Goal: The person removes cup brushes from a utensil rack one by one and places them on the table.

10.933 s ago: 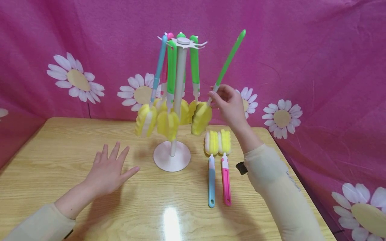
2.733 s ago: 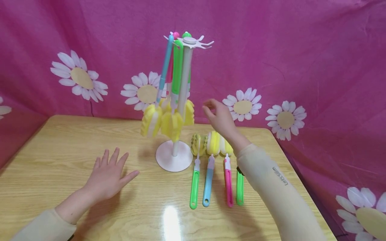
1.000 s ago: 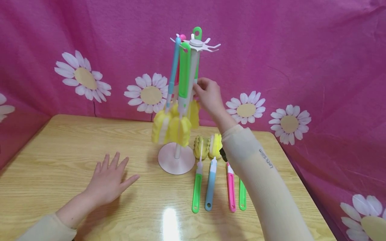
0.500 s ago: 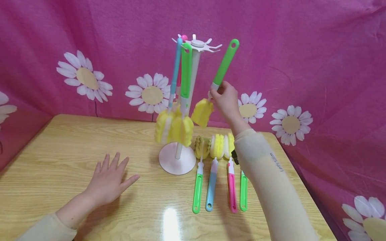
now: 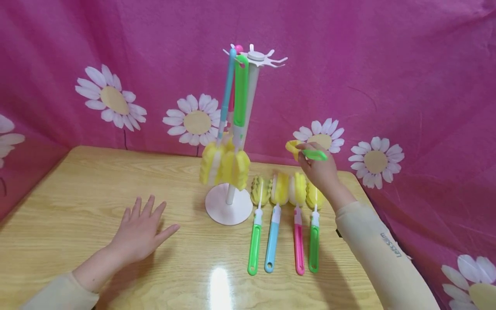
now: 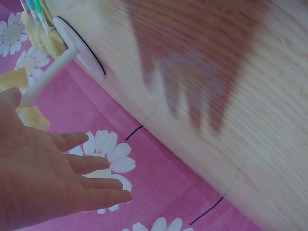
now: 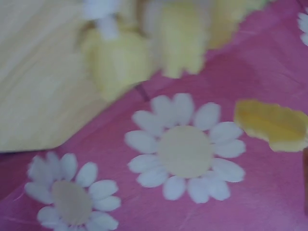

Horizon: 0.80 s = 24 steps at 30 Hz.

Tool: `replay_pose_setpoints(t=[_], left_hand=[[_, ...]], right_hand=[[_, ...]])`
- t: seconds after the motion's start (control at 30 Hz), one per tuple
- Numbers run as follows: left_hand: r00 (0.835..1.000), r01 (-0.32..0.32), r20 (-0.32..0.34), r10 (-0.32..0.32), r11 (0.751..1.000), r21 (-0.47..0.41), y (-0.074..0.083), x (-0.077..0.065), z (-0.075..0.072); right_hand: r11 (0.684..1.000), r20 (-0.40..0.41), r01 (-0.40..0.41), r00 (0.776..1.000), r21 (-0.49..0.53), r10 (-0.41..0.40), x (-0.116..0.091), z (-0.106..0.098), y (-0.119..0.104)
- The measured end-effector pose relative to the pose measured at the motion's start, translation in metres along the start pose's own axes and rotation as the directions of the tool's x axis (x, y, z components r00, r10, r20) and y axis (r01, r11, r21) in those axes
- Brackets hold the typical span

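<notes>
My right hand pinches a green-handled sponge brush above the right end of a row of brushes. Its handle points toward the head camera, and its yellow sponge shows in the right wrist view. Below lie, left to right, a green brush, a blue brush, a pink brush and another green brush. On the white stand hang a blue brush, a green brush and a partly hidden pink brush. My left hand is spread, palm down, left of the stand.
The stand's round base rests on the wooden table, close left of the row. Bare hooks stick out at its top right. A pink daisy-printed cloth hangs behind the table's back edge.
Green brushes have come off the stand; two now lie at the row's ends. My right hand has lifted another from the back hooks, carried it right and tipped it. The left hand stays put.
</notes>
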<state>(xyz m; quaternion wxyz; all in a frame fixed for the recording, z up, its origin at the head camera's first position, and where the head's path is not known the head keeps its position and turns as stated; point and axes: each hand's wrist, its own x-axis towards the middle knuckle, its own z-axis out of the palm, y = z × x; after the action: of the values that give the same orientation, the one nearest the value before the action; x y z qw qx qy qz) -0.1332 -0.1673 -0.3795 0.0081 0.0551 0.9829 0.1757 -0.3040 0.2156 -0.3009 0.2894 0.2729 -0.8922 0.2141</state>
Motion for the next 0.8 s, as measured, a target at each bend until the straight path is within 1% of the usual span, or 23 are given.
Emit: replay_pose_setpoints(t=[0.03, 0.07, 0.13, 0.17, 0.23, 0.33, 0.43, 0.5, 0.57, 0.63, 0.7, 0.8], left_hand=[[1.0, -0.002, -0.002, 0.002, 1.0, 0.002, 0.0, 0.0, 0.0], [1.0, -0.005, -0.005, 0.005, 1.0, 0.002, 0.001, 0.001, 0.0], [1.0, -0.012, -0.01, 0.012, 1.0, 0.002, 0.002, 0.002, 0.001], [1.0, -0.015, -0.009, 0.015, 1.0, -0.002, 0.002, 0.002, 0.001], [1.0, -0.016, 0.001, 0.016, 1.0, -0.014, 0.003, 0.003, 0.001], [1.0, -0.016, 0.018, 0.017, 0.999, -0.031, 0.004, 0.002, 0.002], [0.999, -0.019, 0.025, 0.02, 0.999, -0.035, 0.006, 0.001, 0.003], [0.999, -0.022, 0.023, 0.022, 0.999, -0.03, 0.007, 0.001, 0.002], [0.999, -0.023, 0.021, 0.024, 0.999, -0.025, 0.008, 0.001, 0.002], [1.0, -0.022, 0.016, 0.022, 1.0, -0.018, 0.008, 0.002, 0.001], [1.0, -0.015, 0.015, 0.016, 1.0, -0.011, 0.007, 0.002, 0.001], [1.0, -0.008, 0.008, 0.008, 1.0, -0.003, 0.004, 0.001, 0.001]], right_hand=[[0.997, 0.002, 0.074, 0.997, -0.04, -0.073, -0.007, -0.001, 0.004], [0.986, 0.008, 0.142, 0.99, -0.092, -0.142, -0.015, -0.003, 0.008], [0.951, 0.023, 0.263, 0.964, -0.163, -0.263, -0.03, -0.004, 0.016], [0.93, 0.04, 0.313, 0.95, -0.191, -0.311, -0.037, -0.004, 0.021], [0.89, 0.085, 0.38, 0.925, -0.25, -0.371, -0.053, -0.004, 0.032], [0.847, 0.147, 0.424, 0.906, -0.321, -0.398, -0.078, -0.002, 0.05], [0.815, 0.21, 0.455, 0.89, -0.359, -0.405, -0.1, -0.001, 0.065], [0.797, 0.233, 0.481, 0.876, -0.365, -0.423, -0.111, -0.001, 0.073], [0.783, 0.236, 0.501, 0.865, -0.37, -0.442, -0.119, -0.002, 0.078], [0.775, 0.219, 0.508, 0.861, -0.375, -0.459, -0.128, -0.004, 0.085], [0.776, 0.205, 0.508, 0.861, -0.374, -0.465, -0.137, -0.005, 0.092], [0.792, 0.27, 0.493, 0.868, -0.361, -0.417, -0.153, -0.007, 0.101]])
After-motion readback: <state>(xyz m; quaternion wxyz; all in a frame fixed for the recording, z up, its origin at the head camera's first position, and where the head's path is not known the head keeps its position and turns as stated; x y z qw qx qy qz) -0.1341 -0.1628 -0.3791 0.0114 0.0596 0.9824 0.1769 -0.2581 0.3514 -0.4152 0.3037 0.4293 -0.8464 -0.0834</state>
